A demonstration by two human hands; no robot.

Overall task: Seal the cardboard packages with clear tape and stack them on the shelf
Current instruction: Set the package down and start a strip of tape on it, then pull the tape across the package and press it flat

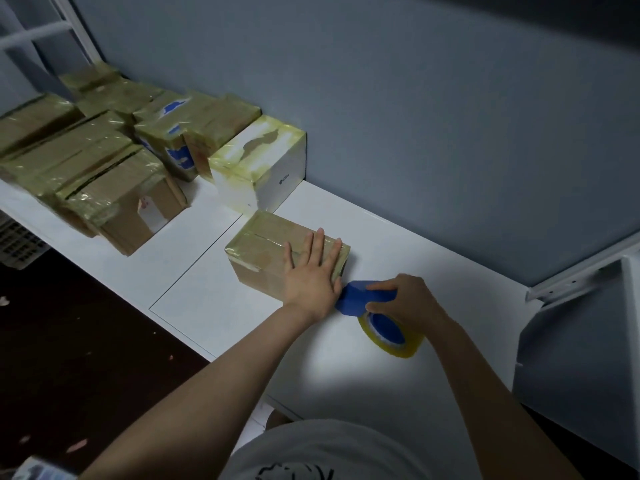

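The box (263, 244) sits on the white worktop (221, 317), taped over its top. The left hand (311, 275) lies flat on it, fingers spread. The right hand (405, 299) curls round a blue dispenser (356, 294), its nose at the box's near right corner, with the tape roll (412, 344) hanging beneath. Just behind stands a white box (277, 171) (tape torn on top), touching the grey wall (415, 98). Left of it crowds a pile of taped boxes (97, 161). A white metal frame (571, 289) juts in at the right.
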